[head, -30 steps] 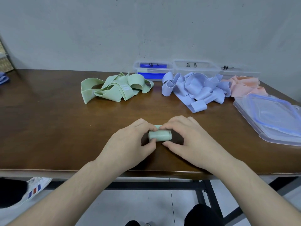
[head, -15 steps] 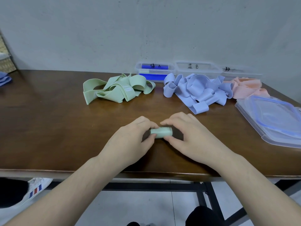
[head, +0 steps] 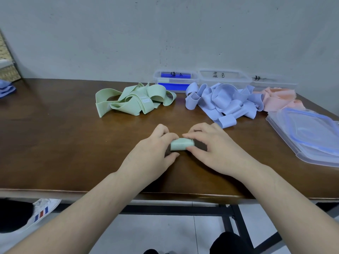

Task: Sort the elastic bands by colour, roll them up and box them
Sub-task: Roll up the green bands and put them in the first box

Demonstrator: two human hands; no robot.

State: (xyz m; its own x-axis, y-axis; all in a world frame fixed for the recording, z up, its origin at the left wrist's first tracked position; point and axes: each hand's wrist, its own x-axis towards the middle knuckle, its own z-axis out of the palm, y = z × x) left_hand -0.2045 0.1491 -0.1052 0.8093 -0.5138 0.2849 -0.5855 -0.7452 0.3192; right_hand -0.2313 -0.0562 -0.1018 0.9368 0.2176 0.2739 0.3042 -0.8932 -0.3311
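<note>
Head view: left hand (head: 148,158), right hand (head: 214,149) fingers still clamped on green roll (head: 181,144), barely shifted

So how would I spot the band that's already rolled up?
Start at the brown wooden table and come to its near edge, where the left hand and right hand meet. Pinched between them is the rolled green band, a small tight cylinder. The other green bands lie in a loose pile farther back.

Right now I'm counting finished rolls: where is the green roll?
In the head view, the green roll lies on the table near its front edge, pinched between the left hand and right hand.
</note>
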